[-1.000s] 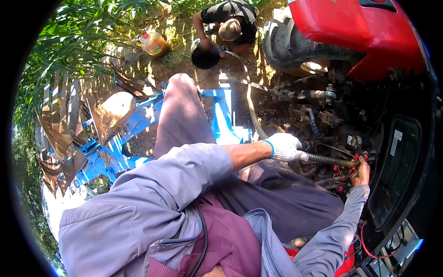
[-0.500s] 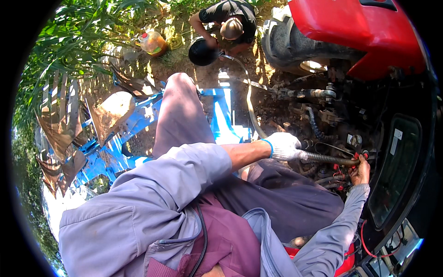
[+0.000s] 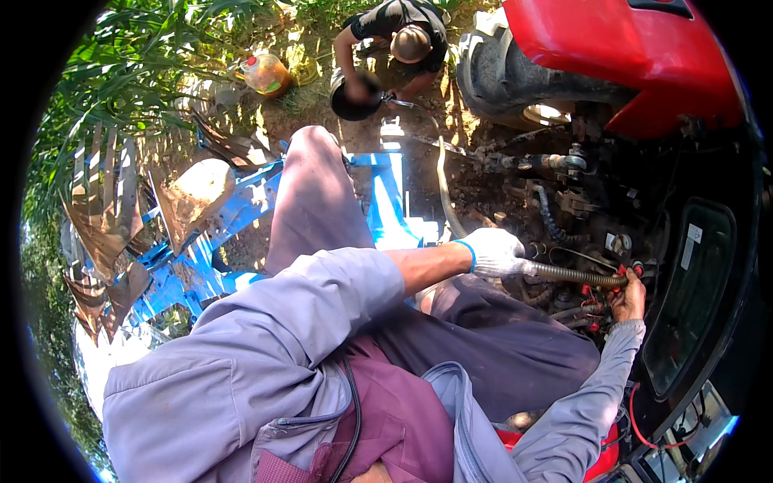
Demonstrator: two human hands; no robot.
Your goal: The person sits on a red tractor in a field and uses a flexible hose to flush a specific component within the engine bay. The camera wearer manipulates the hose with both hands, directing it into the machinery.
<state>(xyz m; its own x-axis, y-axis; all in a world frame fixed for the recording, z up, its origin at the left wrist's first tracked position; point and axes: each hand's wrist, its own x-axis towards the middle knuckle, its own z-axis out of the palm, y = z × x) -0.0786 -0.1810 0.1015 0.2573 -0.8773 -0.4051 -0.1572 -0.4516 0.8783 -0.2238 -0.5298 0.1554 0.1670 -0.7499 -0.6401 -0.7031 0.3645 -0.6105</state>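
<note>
A ribbed hose (image 3: pixel 573 275) runs between my two hands over the rear of a red tractor (image 3: pixel 596 48). My left hand (image 3: pixel 495 253), in a white knit glove with a blue cuff, is wrapped round its middle. At the right, my bare right hand (image 3: pixel 628 298) grips the hose end beside small red fittings (image 3: pixel 620 272); exactly how the end sits there is hidden by the fingers. Beyond my left hand the hose (image 3: pixel 446 189) continues up to a crouching person (image 3: pixel 403 32), whose hands are at a dark round container (image 3: pixel 355 97).
A blue plough frame (image 3: pixel 388 201) with worn metal blades (image 3: pixel 193 193) lies to the left. At the back stand a jug of amber liquid (image 3: pixel 266 75) and a large tyre (image 3: pixel 515 80). Green crop leaves (image 3: pixel 129 72) border the ground. A dark window panel (image 3: pixel 688 298) is at the right.
The crouching person has shifted slightly to the right, and the dark container has tilted and moved a little. The far stretch of hose has swung slightly. My hands stay in place.
</note>
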